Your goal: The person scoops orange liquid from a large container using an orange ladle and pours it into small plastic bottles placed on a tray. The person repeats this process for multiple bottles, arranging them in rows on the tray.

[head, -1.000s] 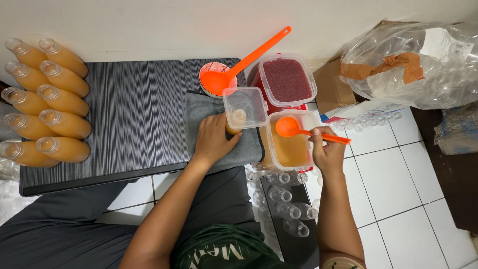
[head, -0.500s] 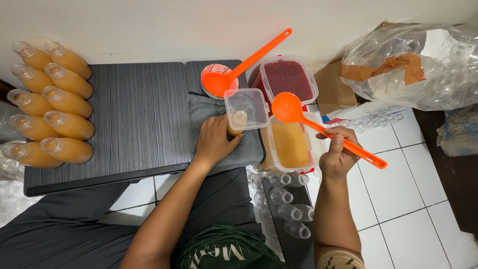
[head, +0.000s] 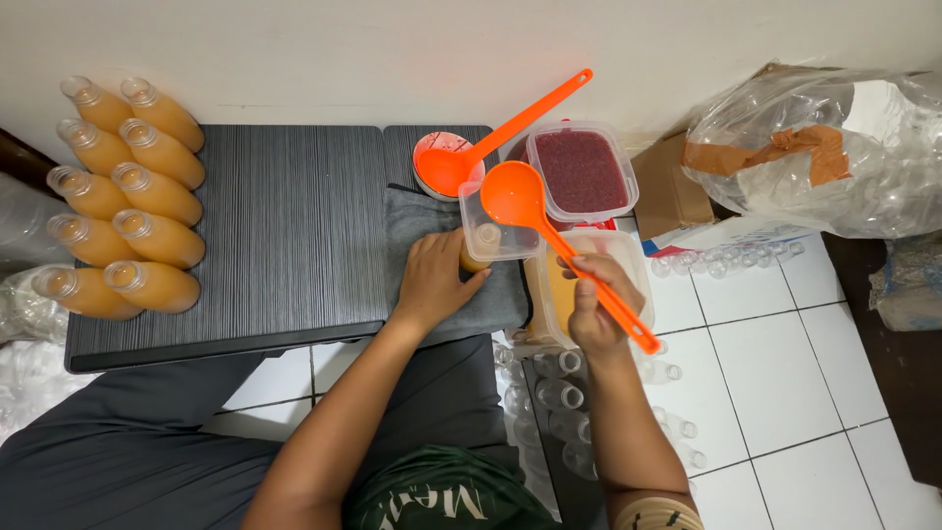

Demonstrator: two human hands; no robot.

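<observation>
Ladle held over a small bottle at centre frame

The clear tub (head: 488, 236) sits mid-frame, light and rigid; the orange ladle (head: 549, 236), gripped low on its handle by the right hand (head: 592, 299), probably carries liquid, so keep it level. The left hand (head: 432, 280) wraps the small bottle (head: 481, 247), likely slick, best held around its body.
</observation>
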